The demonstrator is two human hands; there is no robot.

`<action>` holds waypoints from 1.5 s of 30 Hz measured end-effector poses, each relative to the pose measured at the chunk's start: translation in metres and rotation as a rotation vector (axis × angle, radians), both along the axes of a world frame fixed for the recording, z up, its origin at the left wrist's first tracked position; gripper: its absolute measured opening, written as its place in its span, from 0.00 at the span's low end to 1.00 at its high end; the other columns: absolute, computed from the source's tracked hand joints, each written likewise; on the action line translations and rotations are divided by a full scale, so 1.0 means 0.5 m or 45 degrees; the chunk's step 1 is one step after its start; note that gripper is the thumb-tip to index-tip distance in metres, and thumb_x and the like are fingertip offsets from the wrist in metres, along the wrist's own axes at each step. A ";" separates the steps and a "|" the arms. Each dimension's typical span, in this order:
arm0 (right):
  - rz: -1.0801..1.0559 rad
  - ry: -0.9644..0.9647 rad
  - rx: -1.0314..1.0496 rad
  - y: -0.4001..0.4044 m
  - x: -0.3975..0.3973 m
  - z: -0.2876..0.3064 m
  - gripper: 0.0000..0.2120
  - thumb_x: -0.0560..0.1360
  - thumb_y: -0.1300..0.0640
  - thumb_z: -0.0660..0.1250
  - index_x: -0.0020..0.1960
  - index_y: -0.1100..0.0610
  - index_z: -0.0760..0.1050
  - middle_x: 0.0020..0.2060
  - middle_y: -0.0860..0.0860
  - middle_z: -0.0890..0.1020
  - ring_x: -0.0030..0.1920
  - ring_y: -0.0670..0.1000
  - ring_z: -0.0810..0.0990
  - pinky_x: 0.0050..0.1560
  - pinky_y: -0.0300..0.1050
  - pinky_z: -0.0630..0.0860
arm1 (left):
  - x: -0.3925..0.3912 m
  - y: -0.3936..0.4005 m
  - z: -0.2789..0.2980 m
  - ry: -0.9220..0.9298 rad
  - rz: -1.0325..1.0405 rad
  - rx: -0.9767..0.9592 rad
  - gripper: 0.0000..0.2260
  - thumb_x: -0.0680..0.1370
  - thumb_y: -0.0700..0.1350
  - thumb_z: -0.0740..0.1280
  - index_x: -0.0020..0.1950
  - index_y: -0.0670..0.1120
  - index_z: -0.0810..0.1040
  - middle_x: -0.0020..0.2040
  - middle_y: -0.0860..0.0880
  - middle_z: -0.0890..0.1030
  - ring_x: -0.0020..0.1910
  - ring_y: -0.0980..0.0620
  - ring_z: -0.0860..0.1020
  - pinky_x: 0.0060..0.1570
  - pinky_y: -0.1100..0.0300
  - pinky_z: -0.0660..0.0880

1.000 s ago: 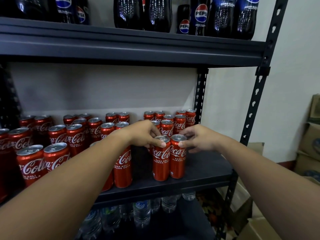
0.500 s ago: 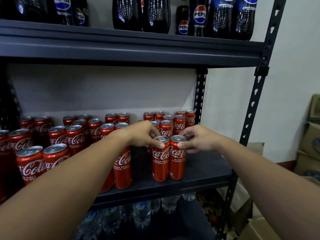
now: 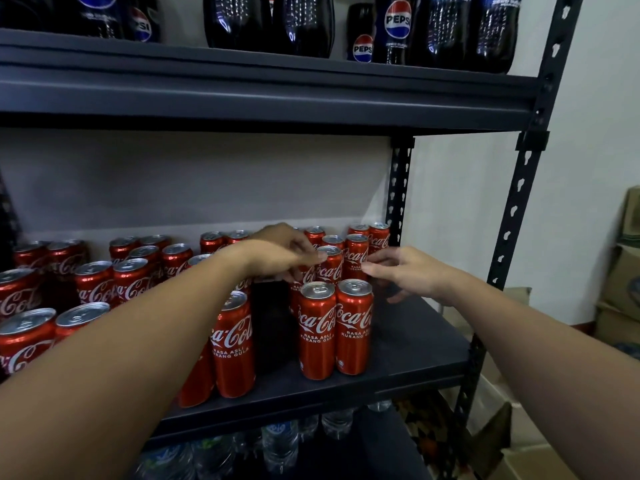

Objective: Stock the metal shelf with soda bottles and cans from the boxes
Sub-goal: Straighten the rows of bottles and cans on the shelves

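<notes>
Two red Coca-Cola cans (image 3: 335,330) stand side by side near the front of the dark metal shelf (image 3: 408,344), with no hand on them. Behind them, my left hand (image 3: 280,254) reaches over the row, its fingertips on the rim of a rear can (image 3: 330,266) and its thumb below, pinching it. My right hand (image 3: 401,273) hovers to the right with loose fingers, the tips touching the side of the neighbouring rear can (image 3: 356,254). Several more cans (image 3: 131,282) fill the shelf's left and back.
Pepsi bottles (image 3: 398,29) line the upper shelf. Water bottles (image 3: 280,445) sit on the level below. The perforated front post (image 3: 516,209) stands at the right. Cardboard boxes (image 3: 620,282) are stacked by the right wall and on the floor.
Both hands let go of the two front cans and moved back to the cans behind them. The two front cans stay where they were set.
</notes>
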State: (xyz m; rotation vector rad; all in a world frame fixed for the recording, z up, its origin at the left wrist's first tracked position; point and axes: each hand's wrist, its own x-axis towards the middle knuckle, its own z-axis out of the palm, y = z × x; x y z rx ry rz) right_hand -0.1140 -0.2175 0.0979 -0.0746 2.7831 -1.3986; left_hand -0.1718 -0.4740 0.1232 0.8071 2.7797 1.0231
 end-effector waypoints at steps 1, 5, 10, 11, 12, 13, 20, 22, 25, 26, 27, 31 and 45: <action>-0.038 0.016 0.006 0.007 -0.014 -0.001 0.25 0.79 0.49 0.70 0.72 0.56 0.71 0.65 0.54 0.77 0.65 0.55 0.77 0.57 0.57 0.82 | -0.014 0.006 0.006 0.036 0.019 0.030 0.17 0.76 0.60 0.73 0.55 0.49 0.84 0.50 0.49 0.86 0.45 0.50 0.86 0.50 0.49 0.84; -0.136 0.107 0.066 0.029 -0.089 -0.012 0.20 0.79 0.54 0.71 0.69 0.57 0.74 0.60 0.54 0.79 0.61 0.55 0.79 0.56 0.55 0.82 | -0.081 0.044 0.020 0.222 0.100 0.096 0.10 0.78 0.50 0.74 0.55 0.46 0.85 0.50 0.51 0.86 0.49 0.54 0.83 0.53 0.56 0.80; -0.129 0.261 0.223 0.045 -0.193 -0.020 0.18 0.79 0.55 0.71 0.66 0.59 0.76 0.54 0.52 0.82 0.53 0.50 0.80 0.53 0.38 0.78 | -0.202 0.105 0.012 0.281 0.231 -0.029 0.15 0.76 0.52 0.76 0.60 0.46 0.83 0.60 0.48 0.83 0.57 0.50 0.80 0.54 0.60 0.74; -0.122 0.292 0.242 0.047 -0.211 -0.020 0.16 0.79 0.55 0.71 0.65 0.59 0.78 0.51 0.49 0.82 0.50 0.47 0.80 0.47 0.31 0.76 | -0.221 0.116 0.011 0.256 0.238 -0.068 0.18 0.77 0.52 0.75 0.63 0.46 0.82 0.62 0.47 0.82 0.59 0.49 0.79 0.55 0.59 0.74; -0.126 0.325 0.266 0.049 -0.228 -0.021 0.14 0.79 0.55 0.71 0.63 0.59 0.79 0.49 0.48 0.82 0.48 0.46 0.79 0.43 0.28 0.73 | -0.235 0.125 0.010 0.235 0.234 -0.115 0.20 0.77 0.53 0.75 0.65 0.46 0.80 0.64 0.46 0.81 0.59 0.49 0.78 0.55 0.58 0.74; -0.133 0.360 0.290 0.050 -0.245 -0.022 0.13 0.78 0.55 0.72 0.60 0.58 0.80 0.49 0.48 0.82 0.49 0.46 0.80 0.42 0.28 0.72 | -0.249 0.133 0.008 0.218 0.223 -0.166 0.22 0.78 0.54 0.74 0.68 0.45 0.79 0.65 0.46 0.80 0.59 0.48 0.78 0.54 0.57 0.73; -0.089 0.373 0.386 0.043 -0.325 -0.041 0.14 0.77 0.55 0.73 0.61 0.57 0.79 0.51 0.49 0.82 0.53 0.49 0.81 0.42 0.29 0.70 | -0.316 0.160 -0.008 0.098 0.102 -0.434 0.25 0.75 0.61 0.73 0.62 0.44 0.82 0.57 0.46 0.85 0.50 0.48 0.84 0.58 0.49 0.81; -0.075 0.380 0.403 0.045 -0.336 -0.050 0.18 0.77 0.57 0.74 0.65 0.58 0.78 0.55 0.51 0.82 0.55 0.48 0.80 0.46 0.30 0.70 | -0.331 0.170 -0.015 0.144 0.083 -0.458 0.24 0.75 0.61 0.74 0.60 0.44 0.84 0.56 0.47 0.86 0.49 0.49 0.84 0.57 0.49 0.81; -0.073 0.430 0.400 0.052 -0.340 -0.060 0.20 0.77 0.61 0.73 0.68 0.59 0.76 0.54 0.51 0.80 0.53 0.46 0.76 0.42 0.20 0.67 | -0.342 0.180 -0.019 0.196 0.050 -0.472 0.21 0.76 0.60 0.73 0.59 0.44 0.85 0.53 0.48 0.86 0.47 0.50 0.84 0.50 0.54 0.81; -0.072 0.418 0.376 0.057 -0.343 -0.062 0.20 0.77 0.61 0.73 0.68 0.59 0.76 0.56 0.52 0.81 0.54 0.46 0.77 0.44 0.20 0.67 | -0.343 0.183 -0.018 0.204 0.044 -0.473 0.21 0.76 0.60 0.73 0.59 0.44 0.85 0.52 0.48 0.86 0.46 0.50 0.84 0.47 0.55 0.80; -0.075 0.395 0.353 0.060 -0.341 -0.062 0.20 0.77 0.61 0.73 0.68 0.60 0.77 0.57 0.53 0.82 0.55 0.48 0.79 0.49 0.23 0.70 | -0.343 0.185 -0.016 0.205 0.039 -0.474 0.21 0.76 0.60 0.73 0.59 0.44 0.85 0.53 0.48 0.86 0.46 0.51 0.84 0.46 0.56 0.79; -0.147 0.294 0.305 0.082 -0.332 -0.056 0.16 0.76 0.56 0.75 0.62 0.58 0.80 0.55 0.54 0.84 0.57 0.54 0.82 0.63 0.53 0.77 | -0.336 0.207 -0.011 0.212 0.000 -0.497 0.23 0.75 0.61 0.74 0.59 0.44 0.85 0.55 0.47 0.86 0.49 0.50 0.83 0.53 0.52 0.81; -0.351 0.122 0.245 0.165 -0.155 -0.037 0.08 0.78 0.56 0.72 0.50 0.58 0.74 0.57 0.59 0.79 0.55 0.60 0.80 0.57 0.58 0.79 | -0.218 0.325 -0.003 0.249 -0.129 -0.549 0.22 0.73 0.63 0.75 0.52 0.45 0.86 0.49 0.49 0.86 0.48 0.50 0.83 0.55 0.48 0.81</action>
